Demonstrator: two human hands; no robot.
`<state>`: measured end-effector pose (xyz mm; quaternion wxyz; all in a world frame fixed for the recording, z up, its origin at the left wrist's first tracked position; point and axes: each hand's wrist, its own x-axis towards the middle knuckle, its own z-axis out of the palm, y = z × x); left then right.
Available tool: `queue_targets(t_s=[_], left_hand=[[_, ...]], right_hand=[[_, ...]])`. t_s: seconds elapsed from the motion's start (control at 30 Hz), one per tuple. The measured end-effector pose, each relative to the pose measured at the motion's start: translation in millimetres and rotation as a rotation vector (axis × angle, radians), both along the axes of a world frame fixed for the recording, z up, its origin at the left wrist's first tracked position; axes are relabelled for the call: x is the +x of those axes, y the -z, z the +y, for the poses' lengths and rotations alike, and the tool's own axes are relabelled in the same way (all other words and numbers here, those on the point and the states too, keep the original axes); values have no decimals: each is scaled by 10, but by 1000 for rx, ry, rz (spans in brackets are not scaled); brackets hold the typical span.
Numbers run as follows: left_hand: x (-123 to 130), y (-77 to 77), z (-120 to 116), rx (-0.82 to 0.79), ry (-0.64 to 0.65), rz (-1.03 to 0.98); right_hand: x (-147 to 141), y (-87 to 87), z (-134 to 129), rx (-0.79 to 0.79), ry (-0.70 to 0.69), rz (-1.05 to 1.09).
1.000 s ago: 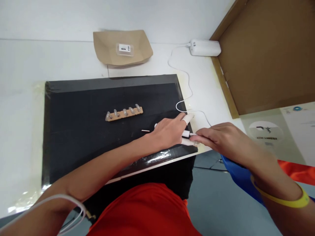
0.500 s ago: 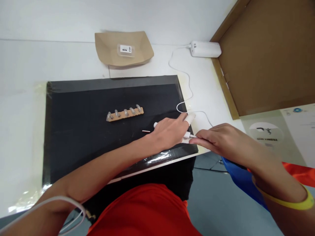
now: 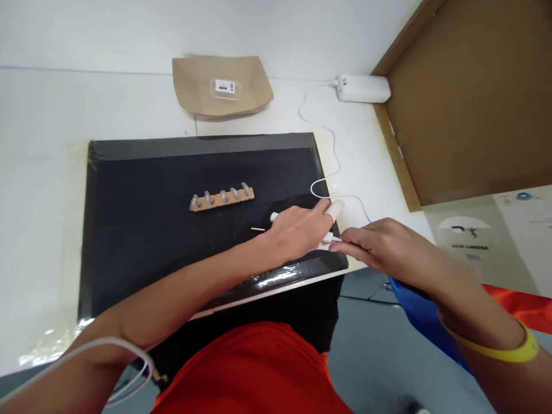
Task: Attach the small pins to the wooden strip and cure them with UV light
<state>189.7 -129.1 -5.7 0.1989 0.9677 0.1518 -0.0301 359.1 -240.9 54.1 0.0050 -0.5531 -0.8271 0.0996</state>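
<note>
My left hand (image 3: 297,230) is closed around a slim white pen-shaped device (image 3: 273,217), palm down over the right edge of the black mat (image 3: 142,207). White covers sit on some of its fingers. My right hand (image 3: 383,244) pinches a white cable plug (image 3: 336,238) at the device's right end; its fingers hide part of the joint. A small thin strip (image 3: 257,229), white and dark red, lies left of the device. Further left, a brown strip holder (image 3: 222,200) carries several clear nail tips (image 3: 235,193).
A cardboard tray (image 3: 190,95) with a small labelled clear box (image 3: 225,88) stands behind the mat. A white power bank (image 3: 363,88) sits at the back right, and a white cable (image 3: 334,144) curves from it toward my right hand. A brown board (image 3: 474,98) stands beyond.
The whole view has shifted slightly, so things on the table appear a little further right. Both hands keep their hold on the device and plug, with hardly any other movement.
</note>
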Motion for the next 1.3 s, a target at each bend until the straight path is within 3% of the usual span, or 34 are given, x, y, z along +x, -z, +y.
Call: queue_targets(t_s=[0.37,0.5,0.67,0.77,0.83,0.93,1.0,1.1,1.23,1.3], left_hand=[[-25,-76,102,44,-37,-23],[-28,-80,109,-10,-76,-57],[-45,-158,170,-287,-166,-129],[-96,-219,262,-505,-128,-248],[-139,-238,339,-670,-86,-297],[-183,-214,441,-886,-8,-261],[-190,-185,476,-993,45,-158],[-183,-191,471,-1059,44,-50],[-205,-301,441,-786,-60,-104],[-249,-341,456,-724,-73,-71]], right_hand=[[3,86,-22,245,50,-41],[-40,31,-120,424,88,-60],[-195,43,-404,655,229,91],[-304,206,-582,784,355,297],[-404,348,-650,828,555,487],[-636,520,-636,675,922,860],[-825,578,-556,380,1077,1038],[-1076,592,-370,179,1049,1264],[-1225,556,-124,160,1094,1328],[-1239,538,-53,164,1114,1323]])
